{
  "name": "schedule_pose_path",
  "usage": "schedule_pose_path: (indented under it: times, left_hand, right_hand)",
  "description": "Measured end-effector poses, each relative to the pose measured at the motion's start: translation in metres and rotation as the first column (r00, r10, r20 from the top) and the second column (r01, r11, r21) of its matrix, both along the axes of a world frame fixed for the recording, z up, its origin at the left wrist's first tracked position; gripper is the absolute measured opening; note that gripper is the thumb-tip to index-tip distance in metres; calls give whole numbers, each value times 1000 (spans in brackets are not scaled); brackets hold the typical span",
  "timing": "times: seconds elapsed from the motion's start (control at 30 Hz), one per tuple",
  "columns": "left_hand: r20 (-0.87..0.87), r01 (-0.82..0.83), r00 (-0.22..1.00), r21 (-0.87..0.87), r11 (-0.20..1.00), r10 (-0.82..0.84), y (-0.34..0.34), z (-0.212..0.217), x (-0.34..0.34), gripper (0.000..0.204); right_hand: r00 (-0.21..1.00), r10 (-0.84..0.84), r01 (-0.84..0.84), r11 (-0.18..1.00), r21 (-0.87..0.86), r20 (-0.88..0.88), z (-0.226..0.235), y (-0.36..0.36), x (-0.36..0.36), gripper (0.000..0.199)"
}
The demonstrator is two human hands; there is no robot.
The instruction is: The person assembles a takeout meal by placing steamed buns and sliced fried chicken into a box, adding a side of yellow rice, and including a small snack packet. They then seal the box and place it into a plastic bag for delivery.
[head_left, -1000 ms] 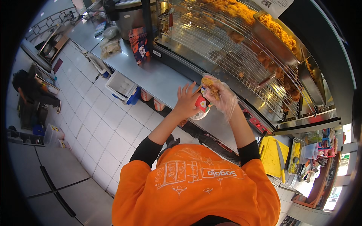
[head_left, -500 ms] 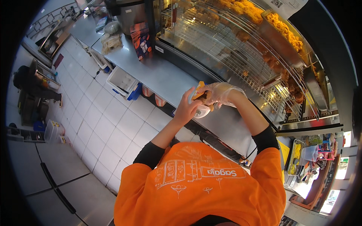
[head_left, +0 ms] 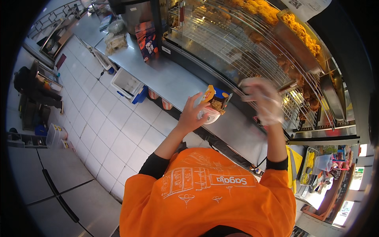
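Paper cup of fried bits, above the desk | my left hand fingers wrap its side | light, crushable, hold low and gently | right hand gloved, blurred, fingers' state unclear

Bright, even indoor light; fisheye bends the edges, raised gloved hand motion-blurred

Printed paper cup, thin clear plastic glove on right hand, brushed steel counter, shiny wire racks, glossy white floor tiles
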State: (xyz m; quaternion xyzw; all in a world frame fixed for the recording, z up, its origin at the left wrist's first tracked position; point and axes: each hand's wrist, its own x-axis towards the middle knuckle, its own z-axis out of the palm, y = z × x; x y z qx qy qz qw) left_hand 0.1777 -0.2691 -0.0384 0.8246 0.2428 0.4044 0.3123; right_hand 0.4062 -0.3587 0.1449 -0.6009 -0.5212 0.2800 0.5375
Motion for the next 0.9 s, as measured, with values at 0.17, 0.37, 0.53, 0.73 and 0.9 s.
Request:
schedule_pose_path:
  times: [0.17, 0.37, 0.53, 0.73, 0.9]
  left_hand:
    - [56, -162, 984, -82, 983, 167, 2, -8, -33, 46]
    - [42, -271, 957, -227, 935, 288, -8, -36, -77, 43]
    - [-55, -342, 939, -274, 899, 340, -29, -51, -93, 38]
    - [-62, -297, 954, -295, 908, 292, -36, -57, -94, 34]
    - [-69, -308, 951, -294, 905, 301, -42, -65, -98, 31]
  right_hand:
    - [710, -587, 58, 599, 798, 389, 82, -77, 61, 16]
    - [-104, -506, 322, 797, 511, 856, 123, -81, 162, 32]
    - [-610, -78, 300, 898, 321, 788, 156, -47, 242, 36]
    - [-518, 52, 541, 793, 280, 854, 181, -12, 281, 36]
    - [-483, 52, 582, 765, 276, 874, 185, -2, 276, 36]
